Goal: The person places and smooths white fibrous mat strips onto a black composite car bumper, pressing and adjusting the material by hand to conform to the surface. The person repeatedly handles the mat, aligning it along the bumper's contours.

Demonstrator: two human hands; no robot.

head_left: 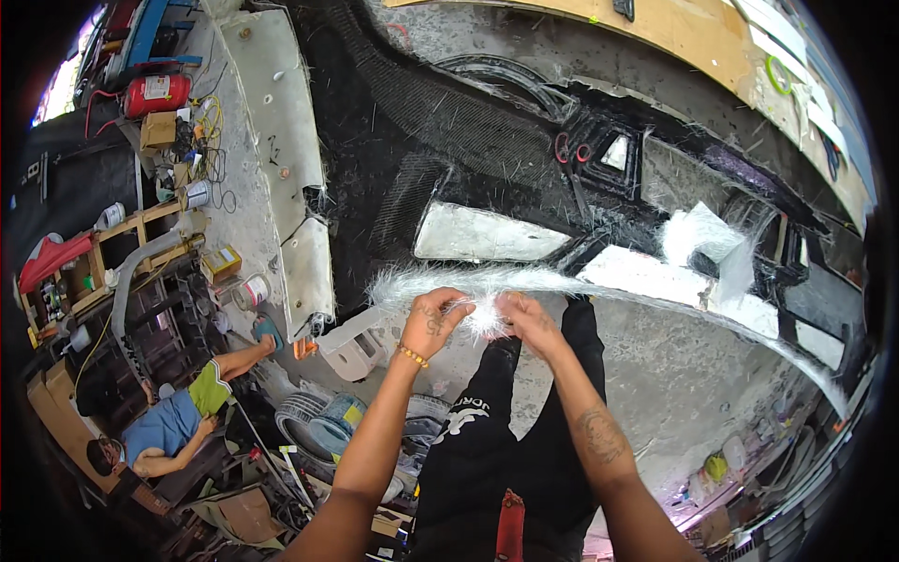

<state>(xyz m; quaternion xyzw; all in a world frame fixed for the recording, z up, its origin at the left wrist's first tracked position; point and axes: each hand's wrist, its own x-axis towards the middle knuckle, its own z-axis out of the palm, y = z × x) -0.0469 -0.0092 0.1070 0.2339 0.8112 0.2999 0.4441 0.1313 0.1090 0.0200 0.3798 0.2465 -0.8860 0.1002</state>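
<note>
My left hand (434, 320) and my right hand (530, 324) are close together in front of my body. Between them they pinch a bright white tuft of glass fibre (487, 320), its loose strands sticking out all round. Just beyond my fingers, a long fuzzy strip of glass fibre (534, 278) runs along the near edge of a large black moulded panel (496, 122). Red-handled scissors (573, 155) lie on that panel. To the right, a heap of glass fibre mat (707, 234) rests on it. The fingertips inside the tuft are partly hidden.
A pale, holed panel (279, 140) stands left of the black one. Beyond is a brown board (562, 17). At lower left, a person in a blue shirt (169, 434) sits near shelving. A red tank (157, 94), a tin (251, 292) and a white stool (354, 356) are on the left.
</note>
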